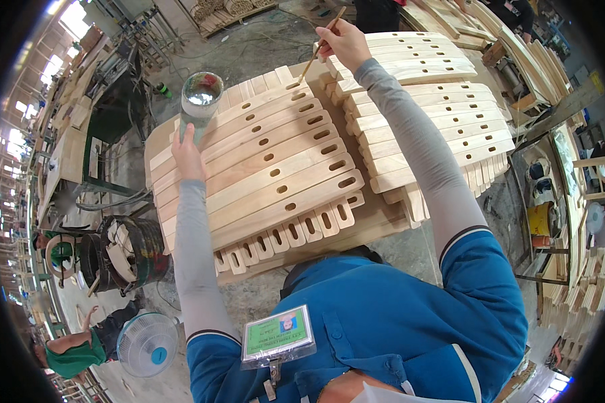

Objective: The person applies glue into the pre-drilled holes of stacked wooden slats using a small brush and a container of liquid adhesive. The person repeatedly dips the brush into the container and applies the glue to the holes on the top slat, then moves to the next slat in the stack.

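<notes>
My left hand (189, 153) is wrapped round a clear container (199, 115), held up over the left stack's left side. Its rim is stained red, and its contents look pale. Between the fingers of my right hand (345, 44) is a thin wooden-handled brush (310, 64). The brush slants down to the left, its tip at or just above a slot near the far end of the left stack. That stack of pale wooden slats (249, 165) lies in front of me, the slats side by side with oval slots. More slats stand beneath, their slotted ends toward me.
Right of it lies a second stack of slotted slats (444, 111). Black bins (129, 252) and a standing fan (147, 344) are at left, near a person in green (77, 352). A metal-framed workbench (70, 151) stands far left. A shelf rack with a yellow container (538, 219) is right.
</notes>
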Available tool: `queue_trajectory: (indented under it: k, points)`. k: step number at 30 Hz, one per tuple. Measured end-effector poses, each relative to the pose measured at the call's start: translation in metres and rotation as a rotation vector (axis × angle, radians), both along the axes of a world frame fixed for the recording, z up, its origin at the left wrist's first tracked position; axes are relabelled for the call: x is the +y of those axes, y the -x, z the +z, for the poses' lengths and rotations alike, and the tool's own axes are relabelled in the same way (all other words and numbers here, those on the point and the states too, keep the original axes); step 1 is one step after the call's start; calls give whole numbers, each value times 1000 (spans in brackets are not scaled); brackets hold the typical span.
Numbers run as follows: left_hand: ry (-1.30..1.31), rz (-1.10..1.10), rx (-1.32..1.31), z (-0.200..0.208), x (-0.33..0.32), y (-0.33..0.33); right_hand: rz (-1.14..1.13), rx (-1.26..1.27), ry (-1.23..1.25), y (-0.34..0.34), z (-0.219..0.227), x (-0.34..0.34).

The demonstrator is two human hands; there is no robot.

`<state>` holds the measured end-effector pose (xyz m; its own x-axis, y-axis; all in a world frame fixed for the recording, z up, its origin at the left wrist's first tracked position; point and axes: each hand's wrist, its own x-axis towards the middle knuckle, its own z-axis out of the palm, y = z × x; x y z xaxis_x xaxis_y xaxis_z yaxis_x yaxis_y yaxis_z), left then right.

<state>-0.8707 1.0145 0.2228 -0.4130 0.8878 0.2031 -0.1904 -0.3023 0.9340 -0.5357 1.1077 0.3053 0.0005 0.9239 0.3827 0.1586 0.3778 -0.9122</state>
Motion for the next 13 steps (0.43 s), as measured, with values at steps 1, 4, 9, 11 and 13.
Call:
queue_trajectory:
  k: [1,4,9,11,13]
  points:
    - [-16,-32,3,-5,7,2,-13,-21,-3,1,-3,6]
    - [55,53,-101,-14,14,1,-46,-91,1,6,-10,15]
    - [30,77,-159,-16,13,3,-148,-336,-71,18,-10,24]
    - [13,48,-160,-16,15,1,-194,-375,-193,30,-19,32]
    - [12,34,-151,-16,14,5,-66,-522,-126,51,-29,34]
